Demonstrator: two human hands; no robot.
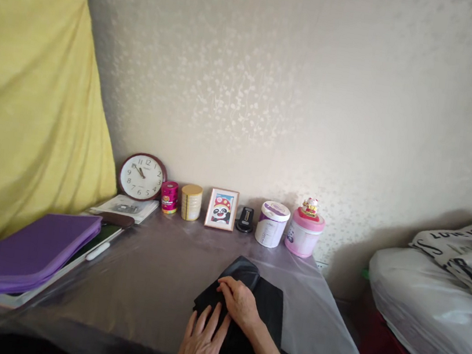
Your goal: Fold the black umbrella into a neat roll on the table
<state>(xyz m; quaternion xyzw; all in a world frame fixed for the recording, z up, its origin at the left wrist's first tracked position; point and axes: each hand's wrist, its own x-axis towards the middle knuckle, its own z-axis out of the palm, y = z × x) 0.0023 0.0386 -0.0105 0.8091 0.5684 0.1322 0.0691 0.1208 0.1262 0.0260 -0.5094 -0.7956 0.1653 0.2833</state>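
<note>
A black folded piece of thin, soft material [270,311] lies on the grey-covered table near its front; whether it is a bag or a garment I cannot tell. A narrow dark strip sticks out at its lower right. My left hand [201,345] rests flat on its lower left part, fingers spread. Just above and to the right, my right hand [240,303] has its fingers bent and drawn together on a fold of the material. The fingertips of that hand are partly hidden.
Along the wall stand a clock [142,176], a pink tin [168,198], a yellow-lidded can [191,203], a panda picture frame [221,210], a black device [246,219], and two tubs [272,226]. Purple folder [28,250] lies left; bagged bedding [413,290] is right.
</note>
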